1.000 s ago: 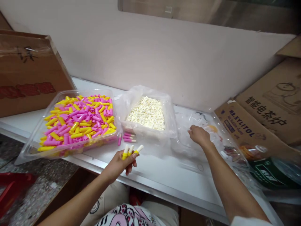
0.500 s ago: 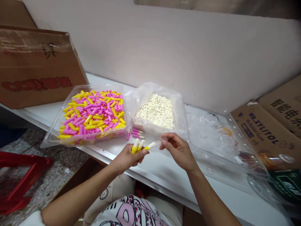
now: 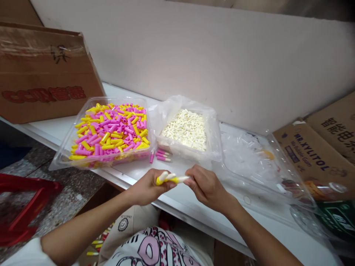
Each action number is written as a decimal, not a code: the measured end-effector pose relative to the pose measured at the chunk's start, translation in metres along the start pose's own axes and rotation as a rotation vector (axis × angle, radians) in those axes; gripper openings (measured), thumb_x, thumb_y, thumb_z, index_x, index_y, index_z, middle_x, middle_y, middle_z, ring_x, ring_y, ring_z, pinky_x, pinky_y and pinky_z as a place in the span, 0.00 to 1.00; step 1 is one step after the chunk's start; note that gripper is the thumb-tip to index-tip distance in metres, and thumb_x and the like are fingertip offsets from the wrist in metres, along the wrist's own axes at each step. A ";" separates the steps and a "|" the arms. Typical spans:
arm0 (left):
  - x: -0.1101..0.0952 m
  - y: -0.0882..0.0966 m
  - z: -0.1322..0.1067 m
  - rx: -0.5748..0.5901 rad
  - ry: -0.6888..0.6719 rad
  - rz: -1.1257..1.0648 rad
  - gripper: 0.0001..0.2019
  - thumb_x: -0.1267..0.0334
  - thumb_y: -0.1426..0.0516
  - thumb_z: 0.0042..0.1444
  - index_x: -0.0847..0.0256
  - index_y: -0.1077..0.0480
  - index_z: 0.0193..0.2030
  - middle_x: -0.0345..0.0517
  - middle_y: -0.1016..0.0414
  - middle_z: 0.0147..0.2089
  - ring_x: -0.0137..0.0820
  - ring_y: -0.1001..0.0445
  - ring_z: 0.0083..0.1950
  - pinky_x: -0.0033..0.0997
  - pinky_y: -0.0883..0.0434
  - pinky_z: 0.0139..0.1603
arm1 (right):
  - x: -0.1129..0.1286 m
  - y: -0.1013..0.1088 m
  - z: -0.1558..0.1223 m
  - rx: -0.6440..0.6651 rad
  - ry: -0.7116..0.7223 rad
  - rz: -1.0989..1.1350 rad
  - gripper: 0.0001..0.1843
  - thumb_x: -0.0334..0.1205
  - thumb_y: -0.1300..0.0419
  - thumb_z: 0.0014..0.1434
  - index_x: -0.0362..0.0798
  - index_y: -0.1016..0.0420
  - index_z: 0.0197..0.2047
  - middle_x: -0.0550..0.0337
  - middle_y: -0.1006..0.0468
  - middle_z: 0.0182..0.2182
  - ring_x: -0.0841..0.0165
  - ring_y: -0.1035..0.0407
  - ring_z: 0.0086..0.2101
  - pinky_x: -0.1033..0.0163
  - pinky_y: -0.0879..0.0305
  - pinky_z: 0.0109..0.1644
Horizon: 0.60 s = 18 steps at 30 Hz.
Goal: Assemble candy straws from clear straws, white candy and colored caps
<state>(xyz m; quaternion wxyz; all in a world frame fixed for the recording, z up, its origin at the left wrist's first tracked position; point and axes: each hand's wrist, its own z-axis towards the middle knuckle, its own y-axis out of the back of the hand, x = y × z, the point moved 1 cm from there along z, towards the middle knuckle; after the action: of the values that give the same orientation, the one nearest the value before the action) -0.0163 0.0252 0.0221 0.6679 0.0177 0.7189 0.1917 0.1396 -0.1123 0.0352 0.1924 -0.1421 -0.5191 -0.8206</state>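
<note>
The left hand is curled closed around white-tipped yellow tubes, while the right hand is pinched together on one tube's pale end.

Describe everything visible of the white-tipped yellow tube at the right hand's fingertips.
The white-tipped yellow tube is slender and smooth-looking, its yellow sleeve apparently plastic, with a white stick projecting from it. It is held above the table, roughly level, its white end at the right hand, whose fingertips pinch and hide the far tip. The left hand grips its yellow end, covering part of it. Similar white-tipped pieces sit beside it in the left hand.
</note>
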 end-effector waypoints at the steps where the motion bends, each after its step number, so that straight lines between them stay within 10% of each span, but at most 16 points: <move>1: -0.001 0.000 -0.001 -0.018 -0.089 0.141 0.12 0.56 0.49 0.59 0.62 0.34 0.31 0.39 0.37 0.25 0.26 0.41 0.27 0.27 0.43 0.28 | 0.000 0.001 0.001 0.020 0.022 -0.047 0.14 0.45 0.53 0.65 0.47 0.33 0.34 0.57 0.30 0.26 0.69 0.39 0.26 0.63 0.45 0.29; 6: -0.001 -0.001 0.003 -0.040 -0.508 0.873 0.11 0.64 0.54 0.62 0.65 0.32 0.40 0.48 0.31 0.30 0.33 0.37 0.31 0.33 0.41 0.31 | 0.003 -0.014 0.002 0.255 -0.438 0.288 0.26 0.56 0.63 0.65 0.49 0.43 0.23 0.63 0.40 0.18 0.73 0.48 0.19 0.65 0.50 0.24; 10: 0.023 -0.006 0.017 0.009 -0.591 1.000 0.13 0.63 0.56 0.65 0.64 0.32 0.39 0.47 0.32 0.29 0.33 0.37 0.31 0.33 0.38 0.32 | -0.005 -0.022 0.002 0.520 -0.838 0.680 0.29 0.63 0.64 0.61 0.50 0.44 0.21 0.70 0.47 0.14 0.75 0.55 0.14 0.67 0.53 0.19; 16: 0.108 -0.018 0.043 -0.185 -0.148 0.880 0.18 0.75 0.51 0.54 0.63 0.34 0.52 0.56 0.29 0.44 0.41 0.29 0.43 0.37 0.31 0.38 | -0.105 0.053 -0.027 -0.059 -0.924 -0.079 0.19 0.52 0.55 0.61 0.49 0.29 0.38 0.55 0.22 0.32 0.66 0.30 0.28 0.62 0.36 0.34; 18: 0.125 -0.019 0.050 -0.254 -0.031 0.826 0.25 0.77 0.51 0.52 0.62 0.37 0.57 0.60 0.33 0.54 0.45 0.31 0.51 0.40 0.30 0.42 | -0.147 0.076 -0.051 -0.014 -1.063 -0.388 0.18 0.48 0.53 0.61 0.47 0.28 0.42 0.50 0.21 0.35 0.61 0.28 0.35 0.59 0.36 0.38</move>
<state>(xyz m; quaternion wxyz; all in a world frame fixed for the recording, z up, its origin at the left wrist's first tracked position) 0.0225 0.0555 -0.1049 0.5425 0.2243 0.6121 0.5298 0.3033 -0.1630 0.0105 -0.2507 -0.4392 -0.5557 -0.6599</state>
